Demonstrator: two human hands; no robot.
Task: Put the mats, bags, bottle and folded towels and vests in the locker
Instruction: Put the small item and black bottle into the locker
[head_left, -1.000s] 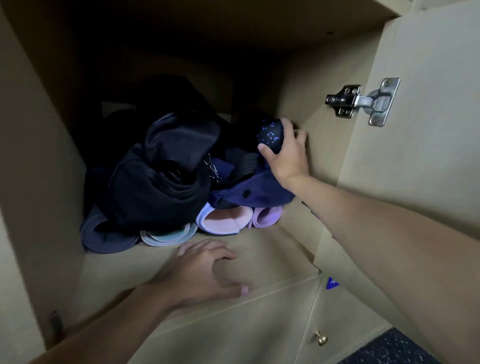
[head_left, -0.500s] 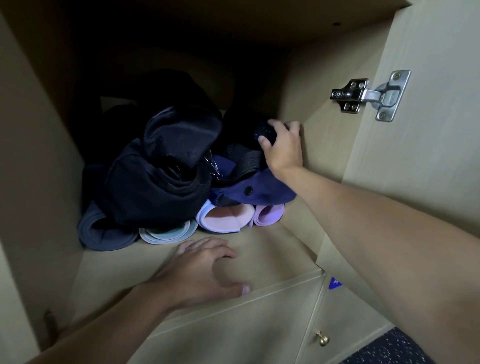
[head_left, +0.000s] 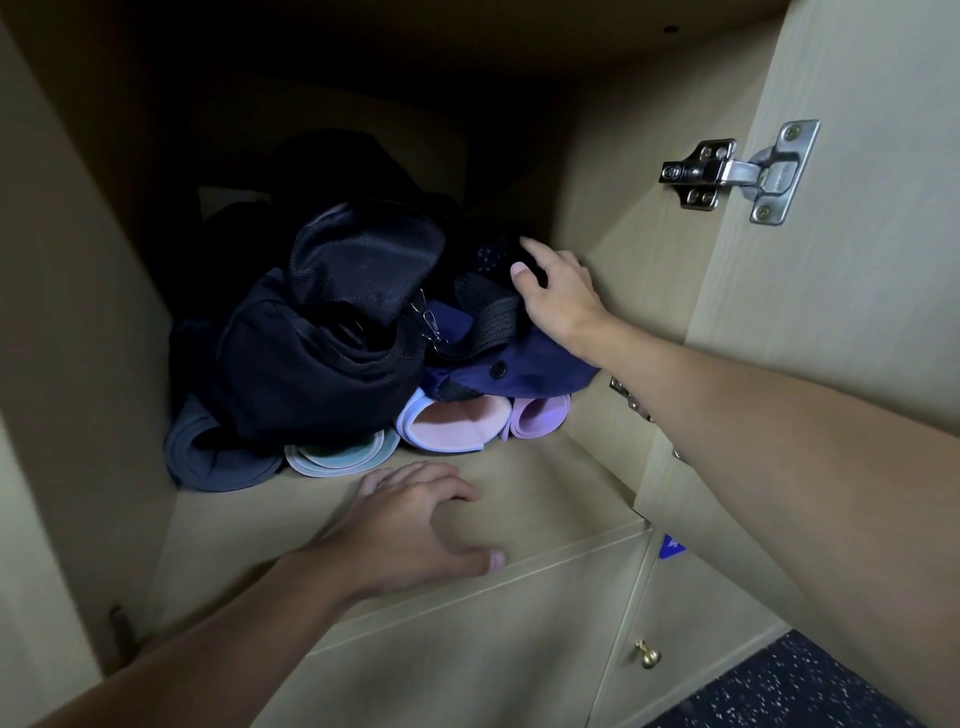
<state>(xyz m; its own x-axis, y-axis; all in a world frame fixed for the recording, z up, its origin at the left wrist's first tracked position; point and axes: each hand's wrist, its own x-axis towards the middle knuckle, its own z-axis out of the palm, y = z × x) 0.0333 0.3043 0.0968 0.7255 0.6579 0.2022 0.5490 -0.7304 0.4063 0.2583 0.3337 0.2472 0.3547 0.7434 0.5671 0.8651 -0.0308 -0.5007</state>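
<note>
Nearest the viewer, the left hand (head_left: 410, 525) is resting palm-down on the smooth, pale wood-grain floor of the locker (head_left: 519, 499), fingers spread and curled, its grip released and holding nothing. Just beyond its fingertips, four rolled mats are lying end-on in a row, showing spiral ends: a dark grey mat (head_left: 218, 457) at the left, a pale green mat (head_left: 340, 457), a pink mat (head_left: 449, 423) and a small lilac mat (head_left: 537, 418) at the right. Soft dark goods are slumping on top of them: a black mesh bag (head_left: 322, 332) with a metal clip, and beside it a navy bag (head_left: 514, 371) with a round snap and a ribbed black strap. Farther in, the right hand (head_left: 558, 296) is reaching over the navy bag, fingers loosely extended, its grip slack, fingertips touching a dark speckled bottle (head_left: 491, 257) wedged against the right wall; the bottle is largely lost in shadow. On the open door (head_left: 857, 260) at right, a shiny steel hinge (head_left: 737, 174) is catching the light.
</note>
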